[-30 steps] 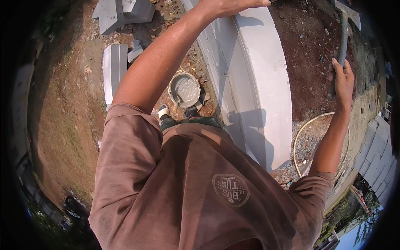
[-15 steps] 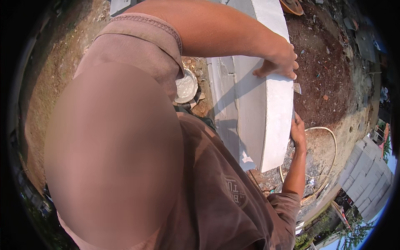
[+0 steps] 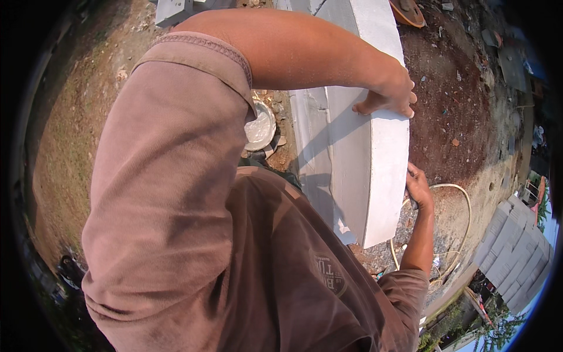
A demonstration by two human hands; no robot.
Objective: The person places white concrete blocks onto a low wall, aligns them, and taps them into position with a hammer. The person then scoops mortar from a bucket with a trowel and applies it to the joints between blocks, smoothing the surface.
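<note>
My left hand grips the top of a low white wall, its thumb on the grey near face and its fingers over the far edge. Beyond the wall's far side, my right hand is closed around a dark-handled tool, mostly hidden by the hand and the wall. The near face is smooth grey, with a ridged ledge running along its lower part.
A round pan of pale wet mix stands on the ground left of the wall. Grey blocks lie at the upper left. Beyond the wall are reddish soil, a pale hose and an orange container.
My right hand has moved slightly down along the wall's far side. A flat pale piece that stuck out past the wall's far edge is out of sight. My left hand keeps its grip.
</note>
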